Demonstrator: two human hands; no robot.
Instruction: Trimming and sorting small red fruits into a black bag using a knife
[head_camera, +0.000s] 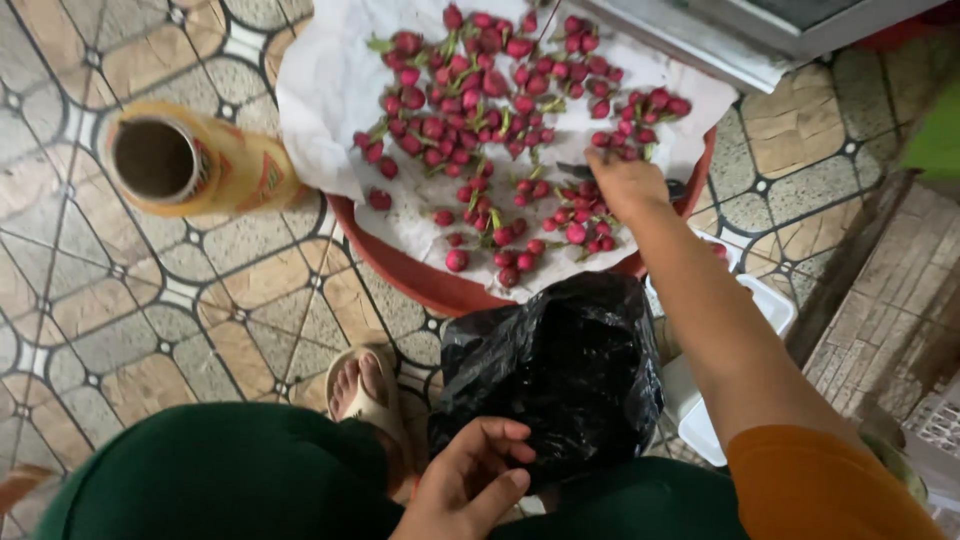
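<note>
Several small red fruits (480, 110) with green tips lie spread on white paper (330, 90) over a round red tray (430, 290). My right hand (622, 182) reaches onto the right part of the pile, fingers curled down among the fruits; whether it grips one I cannot tell. A dark tool (580, 172) lies just by that hand. My left hand (470, 480) rests at the bottom, fingers loosely apart, touching the edge of a black plastic bag (560, 370) that sits in front of the tray.
A yellow cylindrical container (190, 160) lies on its side at the left on the patterned tile floor (150, 310). A white plastic tub (770, 310) is under my right arm. My sandalled foot (365, 390) and green-clad knee (220, 470) are below. A brick step (890, 310) is at right.
</note>
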